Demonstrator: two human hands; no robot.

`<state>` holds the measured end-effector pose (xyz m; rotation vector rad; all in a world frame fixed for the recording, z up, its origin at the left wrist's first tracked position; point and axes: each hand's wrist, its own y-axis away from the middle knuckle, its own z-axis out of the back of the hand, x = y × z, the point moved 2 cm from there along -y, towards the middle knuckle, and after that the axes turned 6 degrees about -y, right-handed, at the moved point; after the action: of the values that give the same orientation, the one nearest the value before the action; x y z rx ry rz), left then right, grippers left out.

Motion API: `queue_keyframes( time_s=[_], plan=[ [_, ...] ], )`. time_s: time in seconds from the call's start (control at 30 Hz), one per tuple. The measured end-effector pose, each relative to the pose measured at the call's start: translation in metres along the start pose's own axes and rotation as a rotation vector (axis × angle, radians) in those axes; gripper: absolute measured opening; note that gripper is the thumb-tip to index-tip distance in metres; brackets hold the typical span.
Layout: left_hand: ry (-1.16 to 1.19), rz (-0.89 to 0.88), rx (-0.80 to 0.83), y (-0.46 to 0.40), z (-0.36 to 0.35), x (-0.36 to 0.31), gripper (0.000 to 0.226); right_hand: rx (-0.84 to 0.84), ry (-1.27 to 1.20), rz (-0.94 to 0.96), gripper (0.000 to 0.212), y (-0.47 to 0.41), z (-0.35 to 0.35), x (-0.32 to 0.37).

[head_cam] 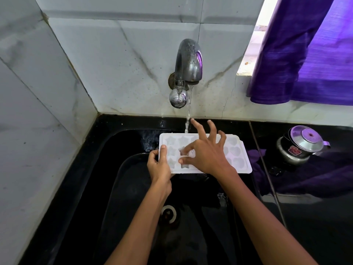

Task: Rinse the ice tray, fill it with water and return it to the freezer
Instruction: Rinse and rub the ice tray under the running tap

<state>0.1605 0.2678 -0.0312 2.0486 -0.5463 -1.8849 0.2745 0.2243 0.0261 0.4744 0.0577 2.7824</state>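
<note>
The ice tray [205, 153] is held level over the black sink [133, 188], directly below the tap [188, 62], so that the running water [187, 119] lands at the tray's far edge and any overflow drains into the basin rather than onto the surface [315, 217].

The left hand [159, 166] grips the tray's near-left corner: the thumb lies on top of the rim and the other fingers curl underneath, out of view. This hold appears intended to steady the tray and keep it flat against the push of the stream.

The right hand [204, 152] is spread above the middle of the tray. Its thumb and forefinger reach down into or onto the central moulds, while the remaining fingers [214, 127] are splayed and lifted clear (one tip sits just beside the falling stream). It holds nothing; the posture suggests rubbing the cavities, which fits the rinsing step rather than filling.

The tray is white, translucent plastic, rectangular with a flat rim. Its cavities are shaped: stars toward the left, hearts toward the right. Whether the cavities hold water cannot be determined.

A lidded metal pot [300, 145] stands on the surface to the right, well apart from the sink.
</note>
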Motion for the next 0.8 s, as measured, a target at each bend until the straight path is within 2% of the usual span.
queue_keyframes(
  time_s=[0.1, 0.27, 0.37, 0.5, 0.67, 0.8],
  plan=[
    [0.006, 0.008, -0.004, -0.001, 0.003, 0.002, 0.023, 0.039, 0.003, 0.002, 0.032, 0.001, -0.004, 0.001],
    [0.013, -0.003, -0.036, -0.005, 0.007, 0.000, 0.023, -0.272, -0.134, -0.013, 0.025, 0.010, -0.004, 0.003],
    [0.038, -0.018, -0.052, -0.009, 0.007, -0.005, 0.019, -0.154, -0.141, 0.006, 0.027, 0.020, -0.013, 0.005],
    [0.038, -0.034, -0.060, -0.012, 0.007, -0.009, 0.020, -0.030, 0.004, 0.033, 0.042, 0.026, -0.018, 0.006],
    [0.016, -0.040, -0.054, -0.009, 0.005, -0.006, 0.019, 0.012, 0.067, 0.066, 0.036, 0.022, -0.012, 0.009],
    [0.017, -0.035, -0.033, -0.007, 0.004, -0.005, 0.017, -0.072, 0.038, 0.049, 0.034, 0.020, -0.007, 0.007]
  ],
)
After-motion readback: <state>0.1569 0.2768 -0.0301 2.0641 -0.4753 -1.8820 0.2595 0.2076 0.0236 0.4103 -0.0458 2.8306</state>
